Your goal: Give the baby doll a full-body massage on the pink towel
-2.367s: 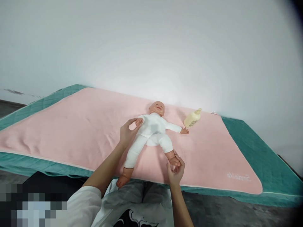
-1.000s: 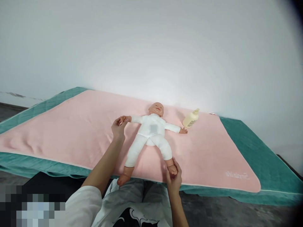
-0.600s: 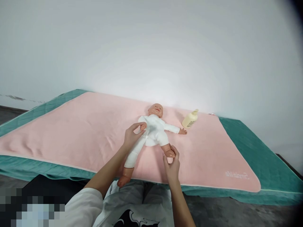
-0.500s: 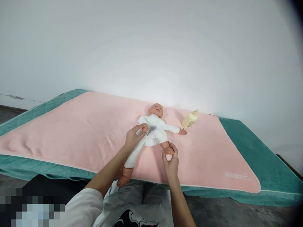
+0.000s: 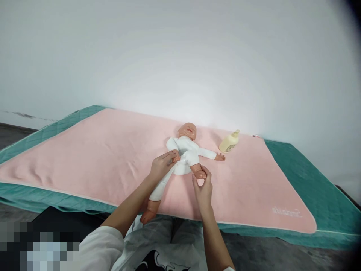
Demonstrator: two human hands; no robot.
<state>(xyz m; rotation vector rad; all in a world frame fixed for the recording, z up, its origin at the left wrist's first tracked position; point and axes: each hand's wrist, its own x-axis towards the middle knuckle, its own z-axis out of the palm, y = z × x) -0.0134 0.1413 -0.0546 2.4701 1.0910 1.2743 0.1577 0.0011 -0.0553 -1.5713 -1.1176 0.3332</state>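
Note:
A baby doll (image 5: 184, 145) with a white cloth body lies on its back on a pink mat (image 5: 113, 143), its head toward the wall. My left hand (image 5: 163, 163) is closed round the doll's hand on the left side, held over its belly. My right hand (image 5: 203, 185) grips the doll's foot on the right side, with that leg bent up toward the body. The doll's other leg stretches toward me, its foot at the mat's near edge. Its other arm lies out to the right.
A pale yellow pump bottle (image 5: 229, 142) stands on the mat, right of the doll. Beneath the mat is a green padded bed (image 5: 304, 177) set against a white wall (image 5: 180, 56). My legs are at the bed's near edge.
The doll's held leg has been bent further up toward its belly, my right hand moving slightly with the foot. My left hand keeps its hold on the doll's hand.

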